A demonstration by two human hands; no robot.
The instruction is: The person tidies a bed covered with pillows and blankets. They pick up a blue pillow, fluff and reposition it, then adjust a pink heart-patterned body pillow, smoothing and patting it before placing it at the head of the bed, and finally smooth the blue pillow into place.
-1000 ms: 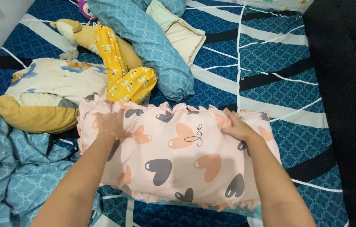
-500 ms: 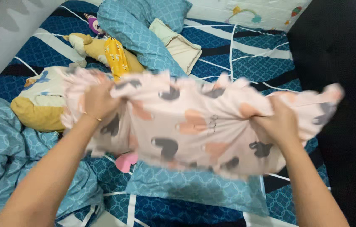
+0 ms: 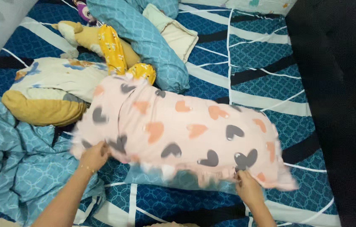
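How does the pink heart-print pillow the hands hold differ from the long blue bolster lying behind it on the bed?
The pink pillow bears orange and grey hearts and a frilled edge; the blue bolster has a fine lattice print and no frill. The pink pillow is broad and flat, the blue bolster narrow and rounded. The left hand and right hand grip the pink pillow's near edge; no hand touches the blue bolster. Both lie on the blue bedsheet.

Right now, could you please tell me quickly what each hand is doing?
Left hand: closed on the near left edge of the pink heart-print pillow.
Right hand: fingers pinching the pillow's near right frilled edge.
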